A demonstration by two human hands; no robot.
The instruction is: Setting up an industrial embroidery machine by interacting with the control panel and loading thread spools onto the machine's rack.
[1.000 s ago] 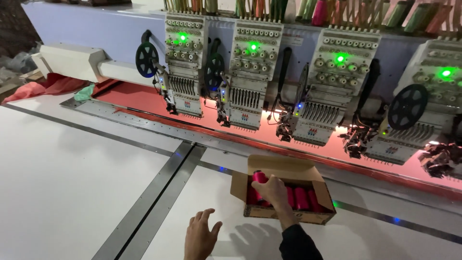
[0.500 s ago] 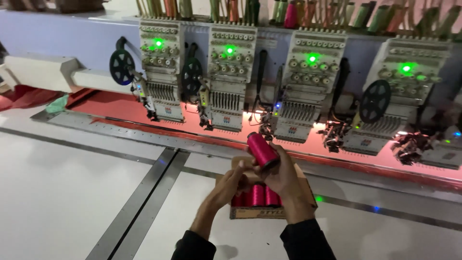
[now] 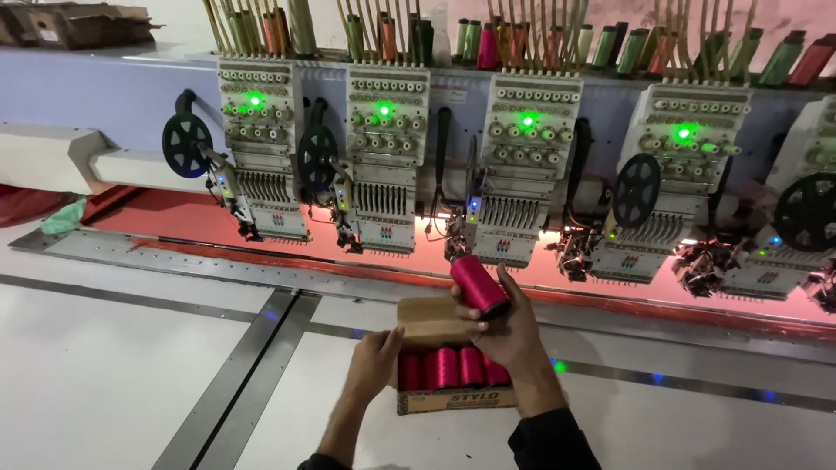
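Note:
My right hand (image 3: 509,335) holds a magenta thread spool (image 3: 479,285) lifted above a small open cardboard box (image 3: 435,320). The box lies on the white table and holds a row of several more magenta and red spools (image 3: 453,367). My left hand (image 3: 376,364) grips the left side of the box, fingers curled over its edge. Both forearms in dark sleeves enter from the bottom of the view.
A multi-head embroidery machine (image 3: 522,174) with green lights spans the far side over a red bed (image 3: 174,218). Thread cones (image 3: 488,39) stand along its top. Metal rails (image 3: 235,383) cross the white table (image 3: 104,374). A green cloth (image 3: 63,218) lies far left.
My right hand took a spool out of the box and raised it. My left hand moved from the table onto the box's side. The camera view shifted closer to the machine.

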